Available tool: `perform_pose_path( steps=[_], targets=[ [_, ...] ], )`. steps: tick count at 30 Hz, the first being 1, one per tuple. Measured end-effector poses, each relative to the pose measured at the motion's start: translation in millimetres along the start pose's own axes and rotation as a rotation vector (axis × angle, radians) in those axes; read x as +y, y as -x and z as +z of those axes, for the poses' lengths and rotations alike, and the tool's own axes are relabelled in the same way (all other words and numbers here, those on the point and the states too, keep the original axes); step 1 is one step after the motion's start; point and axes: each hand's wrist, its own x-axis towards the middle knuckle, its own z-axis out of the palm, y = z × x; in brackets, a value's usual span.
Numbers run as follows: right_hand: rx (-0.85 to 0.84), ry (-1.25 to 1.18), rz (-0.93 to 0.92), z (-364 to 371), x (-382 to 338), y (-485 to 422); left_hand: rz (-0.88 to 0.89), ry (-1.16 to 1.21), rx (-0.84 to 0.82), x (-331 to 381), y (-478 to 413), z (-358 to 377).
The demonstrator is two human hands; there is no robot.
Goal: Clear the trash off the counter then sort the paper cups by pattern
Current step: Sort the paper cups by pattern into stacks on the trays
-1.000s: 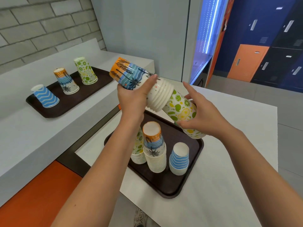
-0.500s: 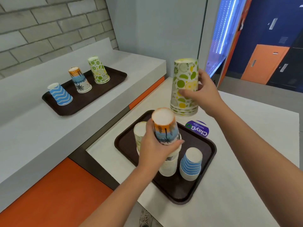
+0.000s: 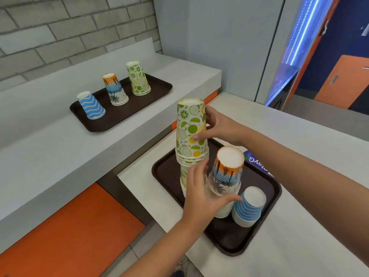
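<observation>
A grey brick wall (image 3: pixel 60 27) backs a pale, smooth surface (image 3: pixel 50 156) set on two levels, with orange panels below. On the upper level a dark brown far tray (image 3: pixel 157 86) carries three single upturned paper cups, one of each pattern. On the lower level the near tray (image 3: pixel 229 240), of the same dark plastic, bears three upturned stacks: the lower lime stack (image 3: pixel 184 176) at left, the palm stack (image 3: pixel 225 176) in the middle and the blue wave stack (image 3: pixel 248 208) at right.

The right hand (image 3: pixel 221 126) grips the held lime stack (image 3: pixel 190 134) by its side. That stack's long axis is upright, mouths down, directly over the lower lime stack; whether the two touch I cannot tell. The left hand (image 3: pixel 199 196), fingers straight and thumb spread wide, rests against the lower lime stack, seemingly steadying it.

The coming move is probably straight down, so the thin tapered cups must line up to nest.
</observation>
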Motion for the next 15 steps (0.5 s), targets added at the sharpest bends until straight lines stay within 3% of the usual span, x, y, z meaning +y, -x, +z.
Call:
perform_pose_path(
  steps=[4,9,15],
  targets=[
    [-0.207,0.043,0.038,5,10,-5,0.085,0.039,0.218,-8,4,-25],
    [-0.362,0.161,0.074,7,25,-10,0.001,0.098,0.473,-20,-19,-52],
    [-0.506,0.274,0.169,10,50,-13,-0.055,0.1,0.512,-24,-37,-63]
  ],
)
